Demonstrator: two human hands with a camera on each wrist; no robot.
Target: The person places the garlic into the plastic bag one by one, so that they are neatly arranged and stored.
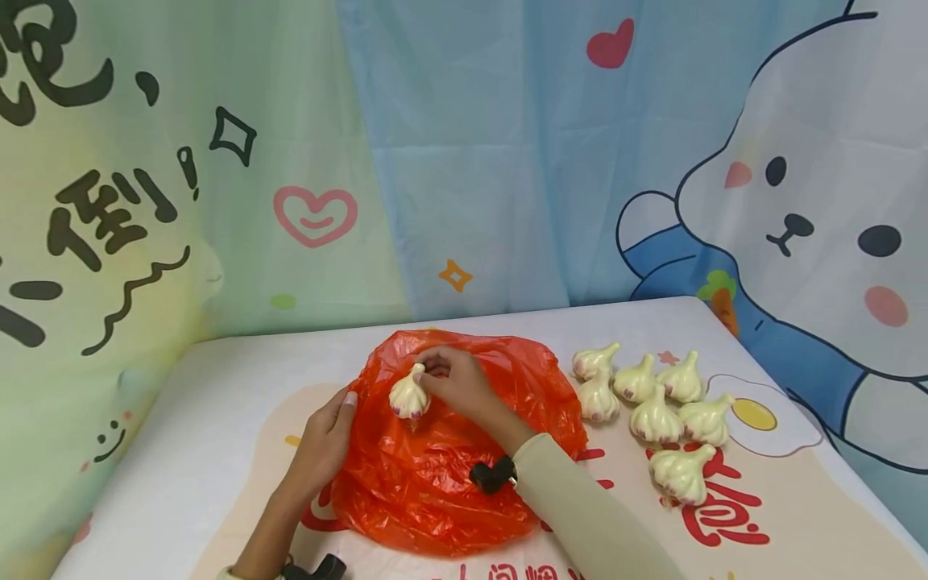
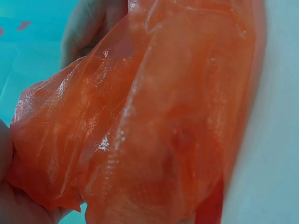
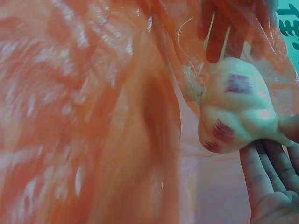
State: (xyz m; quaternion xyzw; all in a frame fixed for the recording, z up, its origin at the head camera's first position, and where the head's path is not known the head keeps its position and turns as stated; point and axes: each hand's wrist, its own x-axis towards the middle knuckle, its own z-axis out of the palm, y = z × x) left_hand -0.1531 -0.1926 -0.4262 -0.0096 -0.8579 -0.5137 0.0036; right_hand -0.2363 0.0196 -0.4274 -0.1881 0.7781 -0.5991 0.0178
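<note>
A red plastic bag point(image 1: 435, 483) lies spread and crumpled on the table. My left hand point(image 1: 326, 435) holds its left edge, thumb on the near side; in the right wrist view its fingers point(image 3: 224, 32) show through the film. Above the bag, my right hand point(image 1: 453, 379) pinches a garlic bulb point(image 1: 409, 396) by its stem. That bulb point(image 3: 238, 107) is cream with purple patches and has a tuft of roots. The bag point(image 2: 140, 116) fills most of the left wrist view and hides much of what lies behind it.
Several more garlic bulbs point(image 1: 656, 415) sit in a group on the table right of the bag. The printed tablecloth point(image 1: 239, 387) reaches back to a hanging cartoon curtain point(image 1: 464, 161). Dark wrist devices point(image 1: 491, 475) are strapped to both arms.
</note>
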